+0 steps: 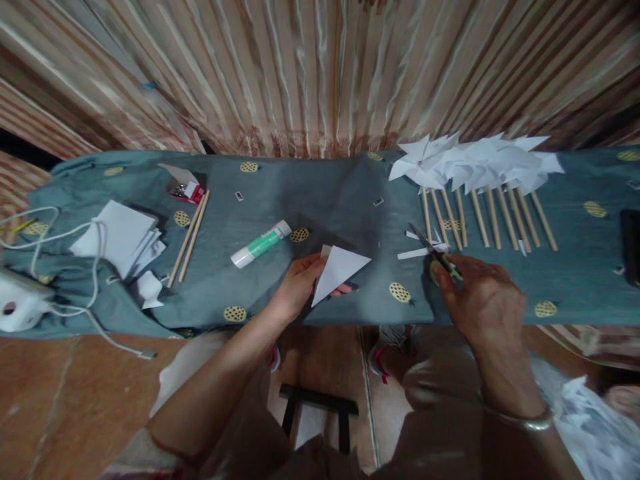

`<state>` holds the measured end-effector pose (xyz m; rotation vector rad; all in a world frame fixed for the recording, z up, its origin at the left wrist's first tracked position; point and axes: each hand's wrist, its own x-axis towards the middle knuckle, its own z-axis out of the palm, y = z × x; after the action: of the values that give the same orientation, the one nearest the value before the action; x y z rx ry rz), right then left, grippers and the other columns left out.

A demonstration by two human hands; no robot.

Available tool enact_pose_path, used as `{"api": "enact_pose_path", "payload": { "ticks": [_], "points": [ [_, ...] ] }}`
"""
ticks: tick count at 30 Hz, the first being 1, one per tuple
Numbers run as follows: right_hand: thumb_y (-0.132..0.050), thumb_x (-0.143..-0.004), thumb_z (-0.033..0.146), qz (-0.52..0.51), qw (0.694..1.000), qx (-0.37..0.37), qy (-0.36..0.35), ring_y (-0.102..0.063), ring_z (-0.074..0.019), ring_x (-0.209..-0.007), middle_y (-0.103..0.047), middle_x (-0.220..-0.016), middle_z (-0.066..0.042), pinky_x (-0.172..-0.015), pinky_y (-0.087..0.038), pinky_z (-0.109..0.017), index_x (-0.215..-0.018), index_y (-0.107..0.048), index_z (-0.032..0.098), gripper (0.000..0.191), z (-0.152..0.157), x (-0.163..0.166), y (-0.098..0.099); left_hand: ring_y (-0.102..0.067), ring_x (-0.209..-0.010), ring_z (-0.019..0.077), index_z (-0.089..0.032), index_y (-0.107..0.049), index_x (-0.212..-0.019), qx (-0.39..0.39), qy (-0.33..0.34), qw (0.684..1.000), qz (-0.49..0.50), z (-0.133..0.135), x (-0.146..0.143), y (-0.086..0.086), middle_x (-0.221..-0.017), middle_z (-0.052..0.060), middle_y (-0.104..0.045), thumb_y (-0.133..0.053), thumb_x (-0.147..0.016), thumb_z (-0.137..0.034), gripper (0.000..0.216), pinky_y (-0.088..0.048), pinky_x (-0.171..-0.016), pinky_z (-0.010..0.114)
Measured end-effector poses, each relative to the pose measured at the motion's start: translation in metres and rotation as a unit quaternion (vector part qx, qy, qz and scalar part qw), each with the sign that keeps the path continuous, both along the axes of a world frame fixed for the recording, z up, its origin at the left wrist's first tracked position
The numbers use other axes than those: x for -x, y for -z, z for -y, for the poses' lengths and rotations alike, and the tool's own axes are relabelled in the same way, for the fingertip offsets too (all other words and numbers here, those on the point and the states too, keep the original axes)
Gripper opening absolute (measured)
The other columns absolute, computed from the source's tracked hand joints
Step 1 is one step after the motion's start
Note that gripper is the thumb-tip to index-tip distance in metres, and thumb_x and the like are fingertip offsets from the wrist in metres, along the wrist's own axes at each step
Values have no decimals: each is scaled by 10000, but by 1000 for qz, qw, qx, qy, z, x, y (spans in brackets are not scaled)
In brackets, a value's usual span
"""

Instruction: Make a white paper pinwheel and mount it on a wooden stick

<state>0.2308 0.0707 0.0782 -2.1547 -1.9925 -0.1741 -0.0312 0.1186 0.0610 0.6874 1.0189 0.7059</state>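
A white sheet of paper folded into a triangle is pinched in my left hand, just above the cloth's front edge. To the right, my right hand closes round a pair of scissors, whose dark blades point up and left. White paper strips lie under and beside the blades. The scissors are apart from the folded paper. A green and white glue stick lies left of my left hand.
White paper pinwheels on wooden sticks line the back right. At left are stacked paper, two loose sticks, a small red box and a white cable. A phone-like dark object lies far right.
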Motion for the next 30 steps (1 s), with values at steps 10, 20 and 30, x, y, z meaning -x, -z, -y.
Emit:
{"api": "enact_pose_path", "payload": {
  "ticks": [10, 20, 30],
  "points": [
    [-538, -915, 273, -251, 953, -71, -155, -589, -298, -1218, -621, -1309, -136, -1004, -497, -479, -1345, -528, 211, 435, -10, 78, 0, -685, -850, 214, -131, -704, -999, -188, 11, 975, -115, 5, 17, 4, -908, 72, -750, -733, -728, -425, 400, -525, -768, 301],
    [-510, -844, 119, -291, 915, -6, -281, -382, -287, -1419, -439, -1498, -109, -1108, -399, -550, -1054, -607, 224, 254, -14, 115, 7, -543, -617, 130, -171, -474, -1394, -295, 67, 880, -366, 11, 33, -5, -979, 55, -702, -599, -783, -228, 626, -493, -694, 290],
    [-521, -818, 80, -242, 929, 16, -280, -434, -286, -1381, -523, -1415, -132, -1081, -426, -525, -961, -611, 215, 216, -7, 103, 18, -621, -728, 187, -188, -307, -1498, -273, 35, 911, -309, 12, 45, 10, -886, 37, -671, -643, -790, -244, 786, -520, -769, 336]
  ]
}}
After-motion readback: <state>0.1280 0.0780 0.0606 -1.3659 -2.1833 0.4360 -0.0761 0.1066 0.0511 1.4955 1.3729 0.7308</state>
